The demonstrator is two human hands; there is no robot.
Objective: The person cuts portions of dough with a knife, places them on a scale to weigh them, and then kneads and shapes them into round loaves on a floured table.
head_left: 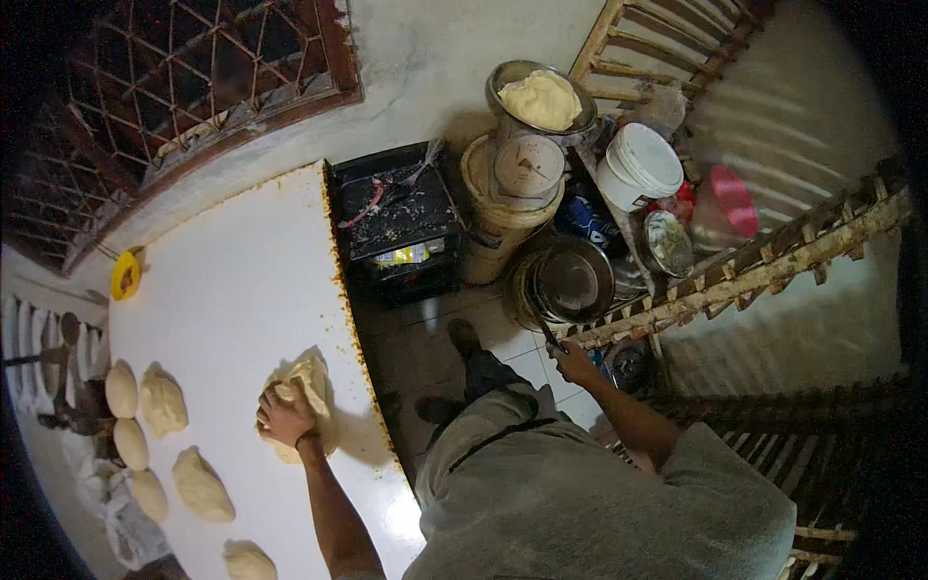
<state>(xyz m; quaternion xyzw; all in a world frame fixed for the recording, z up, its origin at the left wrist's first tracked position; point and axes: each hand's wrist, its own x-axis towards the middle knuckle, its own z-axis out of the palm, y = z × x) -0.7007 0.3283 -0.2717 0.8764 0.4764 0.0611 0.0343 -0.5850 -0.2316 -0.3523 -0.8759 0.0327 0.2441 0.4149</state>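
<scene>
The left hand is clenched on a lump of dough lying on the white worktop at lower left of centre; the right hand, right of centre, grasps a thin dark tool beside a stack of metal bowls. Six shaped dough pieces lie along the worktop's left side toward the lower left. At upper centre, a metal pot of dough stands above a white bucket.
</scene>
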